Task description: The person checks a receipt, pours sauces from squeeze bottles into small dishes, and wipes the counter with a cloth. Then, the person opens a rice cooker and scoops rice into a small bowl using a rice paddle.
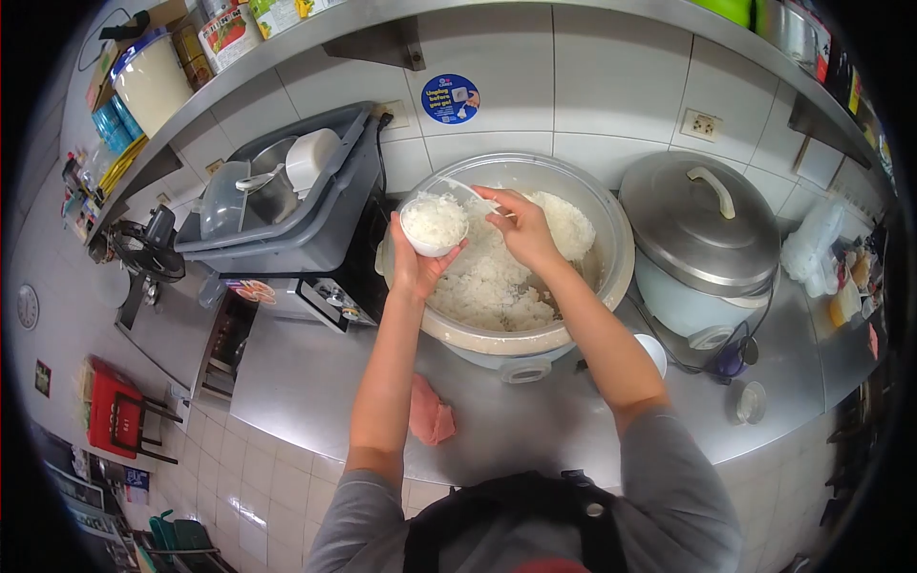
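Note:
A small white bowl heaped with white rice (435,222) rests in my left hand (420,263), over the left side of a large round cooker pot (611,272). My right hand (523,229) grips a white rice paddle (468,191), whose blade reaches toward the top of the bowl's rice. Below both hands, loose cooked rice (497,286) fills much of the pot, with a mound at its right side. The pot has no lid on it.
A second cooker with a metal lid (702,224) stands to the right. At the left, a grey tub (287,234) holds bowls above a black appliance. A pink cloth (432,415) and a small clear cup (750,403) lie on the steel counter (306,392). A shelf (287,59) runs overhead.

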A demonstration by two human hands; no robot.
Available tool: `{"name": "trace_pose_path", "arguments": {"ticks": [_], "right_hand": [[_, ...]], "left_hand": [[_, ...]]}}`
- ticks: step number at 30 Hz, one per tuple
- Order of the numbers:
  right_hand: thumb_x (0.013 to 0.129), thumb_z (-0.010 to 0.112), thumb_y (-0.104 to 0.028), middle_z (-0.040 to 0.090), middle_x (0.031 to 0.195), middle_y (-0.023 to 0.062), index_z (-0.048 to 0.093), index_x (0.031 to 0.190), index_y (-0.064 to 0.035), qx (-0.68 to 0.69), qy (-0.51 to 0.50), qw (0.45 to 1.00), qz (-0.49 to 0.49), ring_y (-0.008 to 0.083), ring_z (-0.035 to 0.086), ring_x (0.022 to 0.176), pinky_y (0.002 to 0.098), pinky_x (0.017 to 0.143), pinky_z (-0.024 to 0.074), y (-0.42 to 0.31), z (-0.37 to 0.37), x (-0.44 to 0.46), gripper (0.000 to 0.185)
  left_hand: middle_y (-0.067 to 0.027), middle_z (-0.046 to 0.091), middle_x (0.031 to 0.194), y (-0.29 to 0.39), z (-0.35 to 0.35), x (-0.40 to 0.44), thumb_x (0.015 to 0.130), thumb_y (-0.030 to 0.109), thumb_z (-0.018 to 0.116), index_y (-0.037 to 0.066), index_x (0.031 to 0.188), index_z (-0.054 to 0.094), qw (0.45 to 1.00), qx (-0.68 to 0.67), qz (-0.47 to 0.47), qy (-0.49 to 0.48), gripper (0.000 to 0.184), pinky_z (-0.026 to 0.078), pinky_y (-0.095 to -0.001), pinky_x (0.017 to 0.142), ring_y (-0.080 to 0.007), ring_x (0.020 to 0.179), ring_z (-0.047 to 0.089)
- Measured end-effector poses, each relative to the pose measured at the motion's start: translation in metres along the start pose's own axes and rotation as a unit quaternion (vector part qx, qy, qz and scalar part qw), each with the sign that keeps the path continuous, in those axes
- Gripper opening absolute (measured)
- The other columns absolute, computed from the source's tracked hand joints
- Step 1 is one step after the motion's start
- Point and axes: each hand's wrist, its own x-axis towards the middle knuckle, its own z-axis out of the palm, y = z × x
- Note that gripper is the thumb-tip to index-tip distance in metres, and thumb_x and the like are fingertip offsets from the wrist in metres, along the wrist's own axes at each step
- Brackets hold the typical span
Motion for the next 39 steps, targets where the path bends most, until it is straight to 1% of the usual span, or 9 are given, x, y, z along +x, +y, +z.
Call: {"name": "trace_pose_path", "arguments": {"ticks": [7,11,13,17,25,28,31,35,39], "right_hand": [[0.087,0.048,0.012,0.062,0.127,0.0058,0.066,0.122,-0.0117,-0.321,-0.047,0.922,-0.21,0.0189,0.06,0.112,0.0304,0.092,0.0483,-0.01,0.004,-0.012,0.046],[0.087,0.048,0.012,0.062,0.126,0.0065,0.064,0.124,-0.0119,-0.059,-0.001,0.993,-0.098,0.0182,0.063,0.107,0.0319,0.087,0.0493,0.001,0.001,-0.001,0.046],[0.088,0.05,0.009,0.063,0.126,0.0071,0.061,0.127,-0.0113,0.03,0.06,0.991,0.113,0.02,0.065,0.102,0.0344,0.086,0.0493,0.005,-0.008,0.005,0.046],[0.088,0.054,0.006,0.064,0.123,0.0099,0.059,0.129,-0.0112,-0.006,0.053,0.991,0.123,0.0246,0.066,0.098,0.0342,0.086,0.049,0.01,-0.01,0.002,0.045],[0.088,0.049,0.01,0.066,0.119,0.0128,0.061,0.126,-0.0125,-0.19,-0.001,0.976,-0.11,0.0269,0.062,0.108,0.0331,0.092,0.0482,-0.008,-0.005,-0.005,0.046],[0.089,0.049,0.01,0.066,0.118,0.0121,0.06,0.127,-0.0107,-0.077,0.077,0.992,-0.07,0.0249,0.061,0.109,0.033,0.09,0.0488,0.002,-0.006,0.002,0.045],[0.089,0.05,0.009,0.064,0.122,0.0109,0.059,0.128,-0.0094,-0.065,0.012,0.998,0.011,0.0227,0.061,0.109,0.0324,0.089,0.0489,0.009,0.001,-0.003,0.044],[0.084,0.05,0.011,0.064,0.12,0.0147,0.06,0.127,-0.0097,-0.076,-0.008,0.995,-0.067,0.0291,0.061,0.109,0.035,0.093,0.0481,0.002,0.01,-0.005,0.049],[0.088,0.054,0.008,0.062,0.123,0.0095,0.059,0.13,-0.011,-0.046,0.024,0.998,-0.041,0.0205,0.06,0.102,0.0309,0.087,0.0497,0.007,0.009,-0.004,0.046]], "left_hand": [[-0.012,0.063,0.122,-0.002,0.007,-0.003,0.09,0.077,0.027,0.01,0.135,0.049,0.999,0.037,-0.009,0.008,0.084,0.062,-0.0344,0.072,-0.0278,0.102,0.067],[-0.0124,0.065,0.118,0.003,0.007,-0.007,0.091,0.076,0.027,0.01,0.136,0.048,0.999,0.041,-0.004,-0.013,0.083,0.062,-0.0308,0.06,-0.031,0.092,0.07],[-0.0125,0.065,0.12,0.004,0.008,-0.006,0.091,0.074,0.028,0.01,0.137,0.047,0.998,0.042,-0.018,-0.032,0.081,0.061,-0.0296,0.057,-0.0332,0.092,0.07],[-0.0132,0.067,0.116,0.002,0.013,-0.009,0.092,0.074,0.027,0.009,0.135,0.049,0.996,0.06,-0.048,-0.034,0.081,0.06,-0.029,0.053,-0.0335,0.085,0.071],[-0.0152,0.065,0.119,0.002,0.01,-0.004,0.091,0.075,0.026,0.009,0.136,0.049,0.997,0.056,-0.042,-0.02,0.083,0.061,-0.0288,0.057,-0.0364,0.091,0.07],[-0.0159,0.063,0.122,0.003,0.011,-0.006,0.091,0.075,0.025,0.008,0.137,0.047,0.998,0.032,-0.035,-0.028,0.085,0.061,-0.0316,0.063,-0.0381,0.097,0.068],[-0.0145,0.063,0.123,0.005,0.014,-0.011,0.09,0.076,0.022,0.01,0.139,0.046,0.999,0.023,-0.03,-0.015,0.086,0.061,-0.0341,0.066,-0.037,0.101,0.067],[-0.0105,0.064,0.124,0.006,0.016,-0.011,0.089,0.077,0.019,0.015,0.137,0.049,0.998,0.036,-0.045,0.028,0.084,0.055,-0.0284,0.063,-0.0303,0.096,0.067],[-0.0088,0.065,0.122,0.0,-0.012,0.004,0.09,0.076,0.02,0.016,0.134,0.052,0.998,0.012,-0.057,0.014,0.082,0.047,-0.0227,0.06,-0.0235,0.087,0.064]]}}
